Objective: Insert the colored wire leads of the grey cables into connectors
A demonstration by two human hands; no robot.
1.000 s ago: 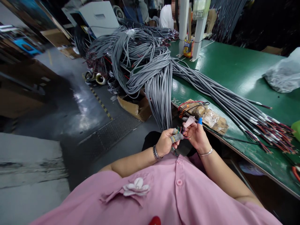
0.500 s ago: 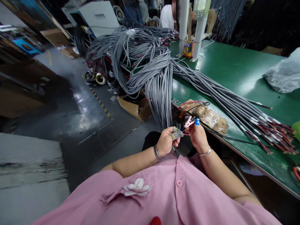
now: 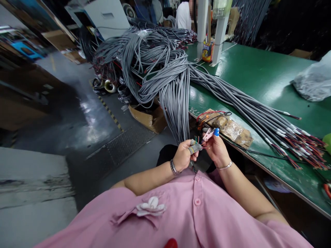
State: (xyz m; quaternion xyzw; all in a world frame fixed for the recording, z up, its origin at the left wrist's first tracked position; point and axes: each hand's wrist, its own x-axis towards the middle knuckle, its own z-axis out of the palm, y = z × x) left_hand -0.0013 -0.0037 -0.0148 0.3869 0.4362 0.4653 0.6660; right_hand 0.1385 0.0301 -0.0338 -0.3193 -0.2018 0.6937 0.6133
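My left hand (image 3: 184,154), with grey covers on its fingertips, is closed on the stripped end of a grey cable, whose thin coloured wires (image 3: 197,139) fan out past the fingers. Just to the right, my right hand (image 3: 217,148) wears a blue cover on the thumb. It pinches a small pale pink clip-like tool (image 3: 208,134) close to the wire tips. Behind the hands, a tape-wrapped brown block (image 3: 230,129) lies at the bench edge with red and black leads around it.
Large bundles of grey cable (image 3: 178,103) drape over the green bench (image 3: 258,75) and hang off its front edge. A plastic bag (image 3: 314,81) lies at the right. An open carton (image 3: 148,117) stands on the floor. A person in white (image 3: 183,16) is at the back.
My right hand has shifted slightly up and left, and the pink tool in it has tilted. My left hand keeps its hold on the cable almost unmoved.
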